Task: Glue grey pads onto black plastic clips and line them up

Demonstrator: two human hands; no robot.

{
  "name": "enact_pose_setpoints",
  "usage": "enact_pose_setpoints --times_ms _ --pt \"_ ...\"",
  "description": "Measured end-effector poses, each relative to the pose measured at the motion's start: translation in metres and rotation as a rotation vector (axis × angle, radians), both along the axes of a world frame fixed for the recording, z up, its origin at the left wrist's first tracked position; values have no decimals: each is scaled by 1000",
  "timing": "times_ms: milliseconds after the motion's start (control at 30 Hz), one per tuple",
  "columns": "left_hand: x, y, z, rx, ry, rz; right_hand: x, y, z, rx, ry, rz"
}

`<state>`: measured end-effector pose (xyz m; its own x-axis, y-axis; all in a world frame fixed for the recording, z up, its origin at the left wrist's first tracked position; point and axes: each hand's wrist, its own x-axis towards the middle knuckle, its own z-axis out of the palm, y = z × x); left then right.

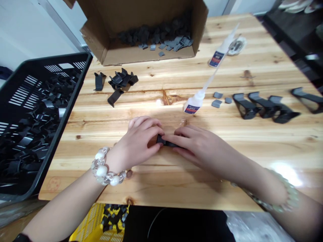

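Left hand (141,143): thumb and fingertips pinched one end of the black plastic bracket (168,143).
Right hand (193,143): index finger and thumb pinched it from 3 o'clock.
Bracket: was between the hands, over knotty pine tabletop (101,134).
Nearer bottle (194,101): translucent, taper-nozzled, at its 1 o'clock.
Carton (97,38): cardboard, 12 o'clock.

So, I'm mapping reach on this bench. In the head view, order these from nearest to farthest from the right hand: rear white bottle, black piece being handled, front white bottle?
From the right hand:
1. Black piece: left side, touched by its fingers.
2. Front white bottle: just beyond it.
3. Rear white bottle: farther back, rightward.
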<state>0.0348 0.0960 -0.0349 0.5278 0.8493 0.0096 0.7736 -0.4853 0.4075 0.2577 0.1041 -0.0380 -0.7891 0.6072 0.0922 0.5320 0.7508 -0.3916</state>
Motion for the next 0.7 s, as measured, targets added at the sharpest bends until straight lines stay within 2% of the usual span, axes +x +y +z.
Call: enact_pose_setpoints --times_ms 267,467,700 --pt "-1 0 0 -64 -33 70 0 0 -4 89 -85 33" --pt "-3 2 -1 -162 -52 216 -1 -2 -4 150 -112 43" --pt "1 3 -5 -185 -49 252 -2 -2 -4 174 -106 62"
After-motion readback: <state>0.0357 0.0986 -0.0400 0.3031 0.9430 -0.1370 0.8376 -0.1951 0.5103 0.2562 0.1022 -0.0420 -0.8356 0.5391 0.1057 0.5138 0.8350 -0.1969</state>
